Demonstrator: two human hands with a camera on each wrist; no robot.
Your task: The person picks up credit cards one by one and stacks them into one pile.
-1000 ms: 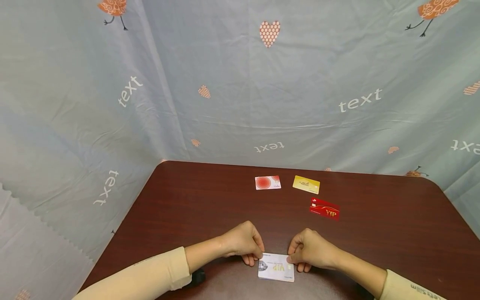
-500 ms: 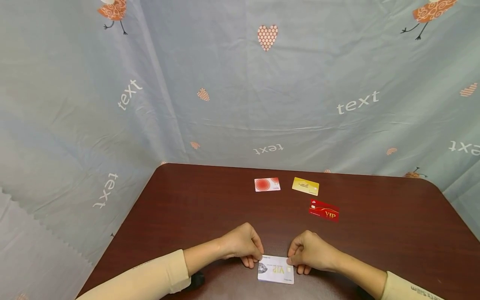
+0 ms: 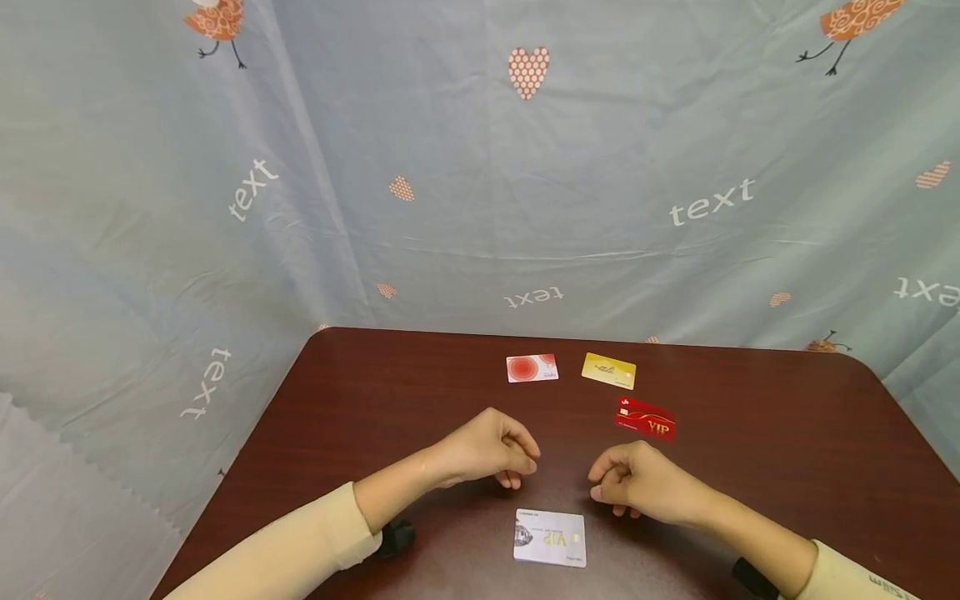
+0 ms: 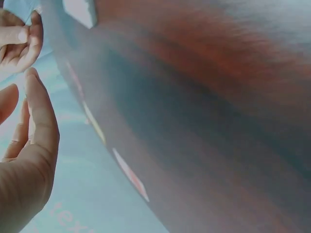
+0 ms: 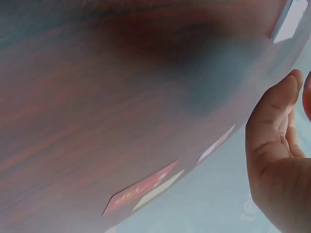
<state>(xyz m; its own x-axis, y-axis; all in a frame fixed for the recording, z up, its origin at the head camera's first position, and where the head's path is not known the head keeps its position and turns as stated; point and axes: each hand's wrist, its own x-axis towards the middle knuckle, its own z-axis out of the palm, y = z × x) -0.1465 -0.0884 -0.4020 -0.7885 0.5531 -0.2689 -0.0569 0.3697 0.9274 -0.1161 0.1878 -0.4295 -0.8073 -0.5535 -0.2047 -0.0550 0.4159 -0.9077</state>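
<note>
A white plastic card (image 3: 550, 538) with gold "VIP" lettering lies flat at the near side of the table; a thick edge under it shows in the right wrist view, like a small stack of cards (image 5: 290, 22). Beyond its upper left corner hovers my left hand (image 3: 483, 450), fingers loosely bent, holding nothing. My right hand (image 3: 648, 483) is off to the upper right of the card, fingers likewise relaxed around bare air. Both hands face each other with a gap between them. A red VIP card (image 3: 646, 419) lies just beyond the right hand.
Farther back on the dark brown table (image 3: 360, 392) lie a white card with a red circle (image 3: 532, 367) and a yellow card (image 3: 609, 371). A patterned blue-grey curtain (image 3: 450, 167) hangs along the table's far and left sides.
Both hands have let go of the white card's edges and drawn away from it, the left forward and the right forward and outward. The white card stays in place.
</note>
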